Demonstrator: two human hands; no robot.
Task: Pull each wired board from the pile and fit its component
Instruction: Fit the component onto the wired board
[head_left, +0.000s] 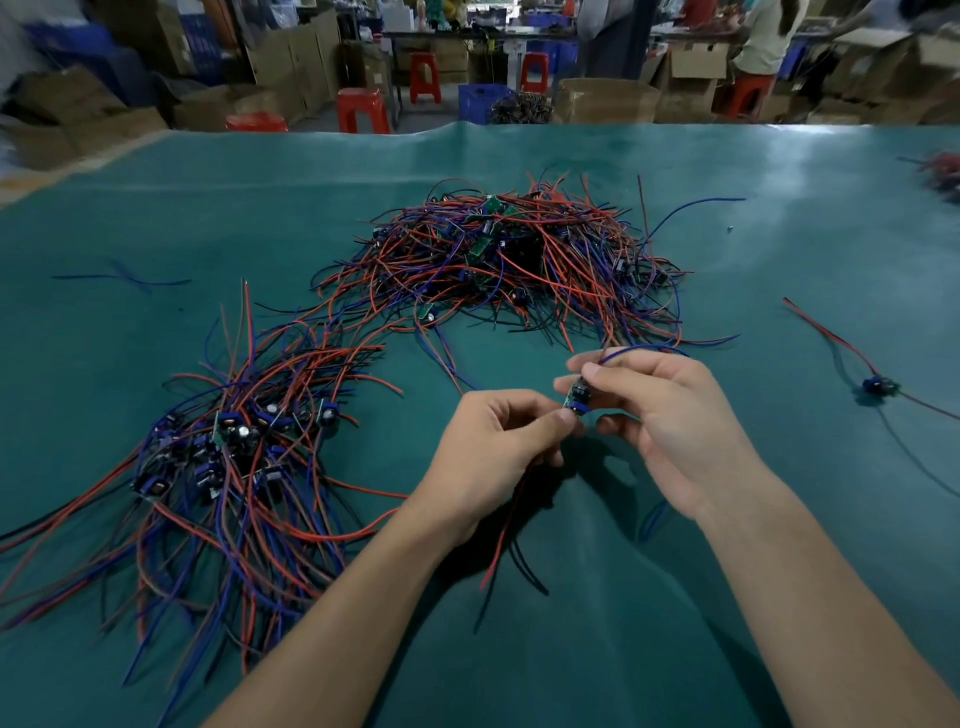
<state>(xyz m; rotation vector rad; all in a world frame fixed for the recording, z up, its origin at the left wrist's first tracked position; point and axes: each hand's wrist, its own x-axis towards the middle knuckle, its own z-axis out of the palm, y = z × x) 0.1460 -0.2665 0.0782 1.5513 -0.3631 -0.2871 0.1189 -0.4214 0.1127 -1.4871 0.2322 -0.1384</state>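
Head view — small wired board (578, 398), near side of the big pile (509, 254), pinched between both hands: right hand (660, 415) grips its upper end, left hand (498, 436) fingertips nip its lower end — long axis roughly upright.

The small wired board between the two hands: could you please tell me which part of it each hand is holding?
The right hand pinches the wired board at its upper end; the left hand pinches its lower end.
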